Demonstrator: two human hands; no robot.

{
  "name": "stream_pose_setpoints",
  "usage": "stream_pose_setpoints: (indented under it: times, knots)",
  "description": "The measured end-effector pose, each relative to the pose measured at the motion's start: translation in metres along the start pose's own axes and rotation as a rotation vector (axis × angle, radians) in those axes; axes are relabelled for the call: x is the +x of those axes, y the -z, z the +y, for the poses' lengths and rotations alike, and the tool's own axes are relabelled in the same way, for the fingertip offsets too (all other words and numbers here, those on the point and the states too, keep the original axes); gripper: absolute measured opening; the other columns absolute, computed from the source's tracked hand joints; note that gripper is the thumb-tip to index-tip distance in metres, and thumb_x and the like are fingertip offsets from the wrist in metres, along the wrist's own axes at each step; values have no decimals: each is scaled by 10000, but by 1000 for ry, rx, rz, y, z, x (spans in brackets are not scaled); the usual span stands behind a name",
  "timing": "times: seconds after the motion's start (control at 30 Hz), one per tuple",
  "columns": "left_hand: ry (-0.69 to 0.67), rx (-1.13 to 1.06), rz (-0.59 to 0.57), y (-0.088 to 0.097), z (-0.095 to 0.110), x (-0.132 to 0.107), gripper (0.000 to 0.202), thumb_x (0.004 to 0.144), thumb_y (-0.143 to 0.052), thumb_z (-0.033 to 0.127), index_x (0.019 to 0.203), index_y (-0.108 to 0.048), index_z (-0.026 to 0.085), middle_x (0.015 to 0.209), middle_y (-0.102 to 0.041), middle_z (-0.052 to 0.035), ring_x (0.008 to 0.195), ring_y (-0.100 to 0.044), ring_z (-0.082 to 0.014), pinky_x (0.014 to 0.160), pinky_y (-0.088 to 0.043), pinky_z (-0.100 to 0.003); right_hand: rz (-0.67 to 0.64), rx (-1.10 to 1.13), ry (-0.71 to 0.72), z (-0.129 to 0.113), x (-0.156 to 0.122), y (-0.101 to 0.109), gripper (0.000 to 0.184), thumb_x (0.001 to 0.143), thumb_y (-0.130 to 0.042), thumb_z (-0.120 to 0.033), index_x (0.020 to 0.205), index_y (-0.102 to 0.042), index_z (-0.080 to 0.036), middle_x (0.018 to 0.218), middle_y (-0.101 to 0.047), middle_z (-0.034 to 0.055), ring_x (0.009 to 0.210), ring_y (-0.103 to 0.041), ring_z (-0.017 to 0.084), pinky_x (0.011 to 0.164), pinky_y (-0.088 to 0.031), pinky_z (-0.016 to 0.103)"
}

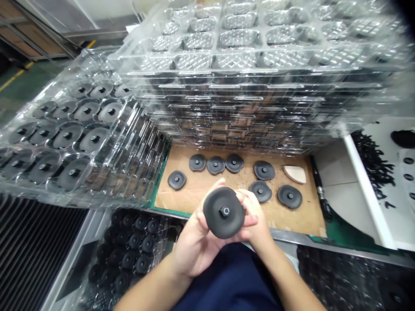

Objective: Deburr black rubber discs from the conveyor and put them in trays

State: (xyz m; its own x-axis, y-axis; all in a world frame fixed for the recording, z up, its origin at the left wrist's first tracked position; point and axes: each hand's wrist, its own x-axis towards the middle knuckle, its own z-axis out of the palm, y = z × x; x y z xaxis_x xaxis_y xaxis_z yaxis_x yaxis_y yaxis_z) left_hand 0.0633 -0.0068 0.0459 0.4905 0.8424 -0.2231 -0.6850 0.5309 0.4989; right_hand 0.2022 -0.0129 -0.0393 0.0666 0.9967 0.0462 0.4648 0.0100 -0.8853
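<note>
Both hands hold one black round rubber disc (223, 212) with a small metal nut at its centre, just in front of my body. My left hand (194, 242) cups it from below and behind, fingers wrapped round its edge. My right hand (254, 214) grips its right side, fingers curled behind it. Several more black discs (261, 170) lie loose on a brown board (197, 190) on the bench beyond the hands.
A tall stack of clear plastic trays (246, 77) stands at the back. Another stack with black discs in its pockets (68, 147) lies at the left. A bin of black discs (129, 250) sits low left. A white tray with black parts (376, 172) is at the right.
</note>
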Motion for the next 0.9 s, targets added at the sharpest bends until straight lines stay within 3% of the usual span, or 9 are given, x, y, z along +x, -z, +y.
stream_pose_setpoints:
  times: [0.13,0.23,0.43,0.53,0.6,0.7,0.77,0.8,0.9]
  knots:
    - [-449,798,-30,15,-1,0,811,791,-670,357,1443,-191,418,1262,-574,-41,1093,-606,-203,944,-501,-354,4,105,-9,-6,-1,25,223,892,-480,-249,976,-684,-217,977,-676,58,892,-638,171,761,-525,281]
    - [-656,1280,-102,21,2,2,1081,742,-712,154,1465,65,358,1245,-540,-95,1155,-542,-213,996,-456,-405,45,159,-46,-12,-7,37,172,895,-517,-234,957,-677,-228,911,-686,37,836,-646,152,698,-524,239]
    - [-707,1428,-91,22,3,5,1105,723,-735,161,1474,67,272,1176,-568,-123,1085,-579,-206,935,-496,-366,102,225,-22,-31,-25,51,189,889,-563,-205,1037,-641,-293,856,-633,-9,694,-586,99,622,-501,185]
    - [-634,1399,-77,23,4,1,1078,729,-736,210,1479,33,289,1206,-572,-123,1103,-578,-217,957,-475,-382,1,118,126,-40,-23,61,331,886,-580,-197,1197,-581,-309,949,-616,9,665,-545,94,620,-480,200]
    - [-504,1351,-58,21,6,-1,1038,709,-755,243,1478,-63,329,1242,-577,-104,1138,-563,-229,995,-436,-395,-113,-18,286,-42,-18,67,394,892,-584,-242,1281,-537,-279,968,-635,35,691,-562,119,645,-477,239]
    - [-120,1127,70,17,9,-2,699,701,-753,310,1337,-463,305,1181,-645,-62,1104,-581,-232,972,-428,-354,-131,-110,444,-43,-13,67,255,930,-519,-316,1125,-646,-212,748,-655,26,625,-568,146,588,-443,263]
    - [125,929,163,16,11,-3,326,730,-701,376,1008,-693,205,937,-714,-53,899,-641,-208,830,-476,-309,-66,-50,391,-42,-15,59,320,965,-428,-341,854,-687,-189,600,-595,11,528,-534,134,525,-409,251]
    - [189,862,192,17,11,-4,266,734,-680,411,845,-715,172,789,-708,-42,766,-640,-185,741,-482,-291,-56,-5,325,-41,-17,54,406,978,-379,-363,755,-668,-183,577,-576,14,509,-530,133,508,-406,246]
    - [221,821,276,28,11,-16,347,671,-698,486,638,-667,142,552,-624,3,536,-557,-130,581,-439,-261,-158,110,176,-34,-27,33,563,981,-259,-479,685,-639,-187,549,-562,26,497,-551,148,491,-434,236]
